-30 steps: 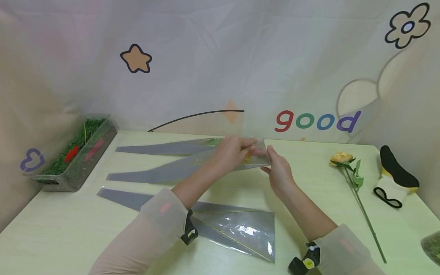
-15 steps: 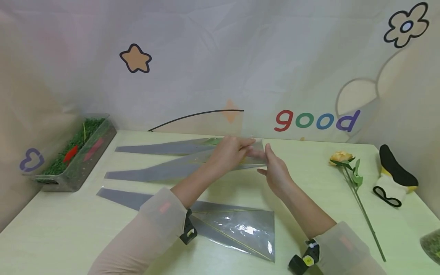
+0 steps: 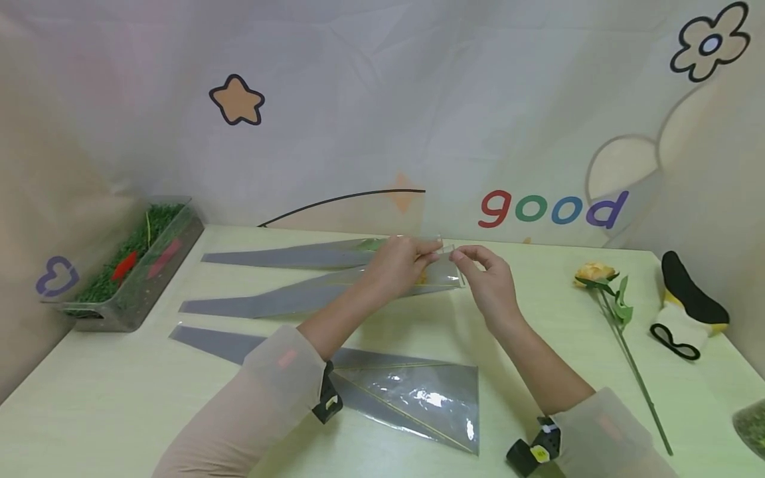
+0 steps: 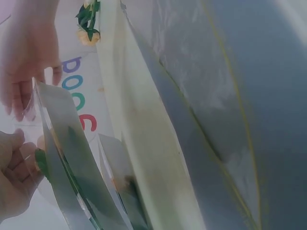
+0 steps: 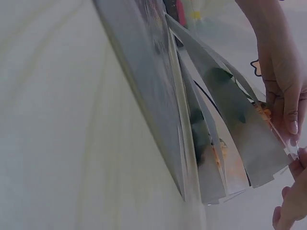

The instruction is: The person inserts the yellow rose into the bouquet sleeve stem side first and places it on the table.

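In the head view the left hand [image 3: 394, 269] pinches the top edge of a clear-fronted flower sleeve [image 3: 287, 295], which has a grey back and an orange bloom inside. The right hand [image 3: 493, 285] pinches that sleeve's open right end between thumb and fingertips. The right wrist view shows the sleeve [image 5: 240, 120] raised off the table, with green leaves and an orange flower in it and both hands at its end. Behind it lies a second filled sleeve [image 3: 263, 259]. A flat sleeve [image 3: 412, 398] with gold lines lies nearer the front.
At the left stands a clear box [image 3: 173, 259] of green turf with a red piece. To the right lie a yellow rose [image 3: 621, 345] on a long stem and a black-and-white item [image 3: 693, 299]. A round container [image 3: 750, 428] shows at the right edge.
The right hand has shifted from inside the sleeve's open end to its upper right corner, its fingers now bent in a pinch. The left hand has stayed in place.
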`<state>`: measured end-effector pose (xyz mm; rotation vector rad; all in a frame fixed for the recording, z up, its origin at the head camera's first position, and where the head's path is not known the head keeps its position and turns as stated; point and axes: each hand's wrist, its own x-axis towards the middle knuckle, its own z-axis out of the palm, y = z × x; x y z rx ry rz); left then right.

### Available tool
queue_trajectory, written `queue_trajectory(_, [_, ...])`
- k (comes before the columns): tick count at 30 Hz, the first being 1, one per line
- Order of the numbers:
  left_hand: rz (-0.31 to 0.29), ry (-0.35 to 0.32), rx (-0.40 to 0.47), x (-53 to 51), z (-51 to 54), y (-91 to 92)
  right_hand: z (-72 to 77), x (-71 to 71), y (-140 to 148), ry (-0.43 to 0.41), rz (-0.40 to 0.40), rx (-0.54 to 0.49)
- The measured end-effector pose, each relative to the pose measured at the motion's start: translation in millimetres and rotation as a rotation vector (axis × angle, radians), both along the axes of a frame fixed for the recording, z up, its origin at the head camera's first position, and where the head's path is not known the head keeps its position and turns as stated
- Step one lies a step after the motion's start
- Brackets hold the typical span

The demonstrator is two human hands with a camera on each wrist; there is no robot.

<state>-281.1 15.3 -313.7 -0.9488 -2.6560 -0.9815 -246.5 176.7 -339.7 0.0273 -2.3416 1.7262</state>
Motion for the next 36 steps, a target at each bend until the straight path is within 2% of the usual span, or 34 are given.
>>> queue_trajectory(5, [-0.007, -0.031, 0.012, -0.4, -1.7, 0.9, 1.9, -2.3, 2.0, 0.047, -0.085, 0.118])
queue_trajectory(12, [-0.016, -0.025, -0.005, -1.1, -3.1, 1.6, 3.9, -4.7, 6.8, 0.042, -0.076, 0.15])
queue_trajectory(17, [-0.002, -0.057, -0.048, 2.6, -5.5, -7.9, 6.2, -4.3, 4.1, 0.001, -0.067, 0.163])
queue_trajectory(21, [0.039, -0.08, -0.089, 7.3, -8.3, -31.1, 5.8, -3.9, 2.1, -0.045, -0.073, 0.174])
queue_trajectory(23, [0.079, -0.084, -0.117, 9.7, -9.8, -48.5, 5.6, -4.1, 1.7, -0.061, -0.071, 0.183])
queue_trajectory(28, [0.166, -0.153, -0.227, 13.8, -13.4, -94.7, 5.9, -3.7, 3.9, -0.091, -0.048, 0.222])
queue_trajectory(32, [0.138, -0.205, -0.263, 15.4, -17.7, -121.0, 6.2, -2.8, 7.8, -0.103, -0.031, 0.257])
queue_trajectory(36, [0.111, -0.231, -0.294, 16.5, -23.8, -135.2, 5.7, -2.6, 11.6, -0.111, -0.009, 0.296])
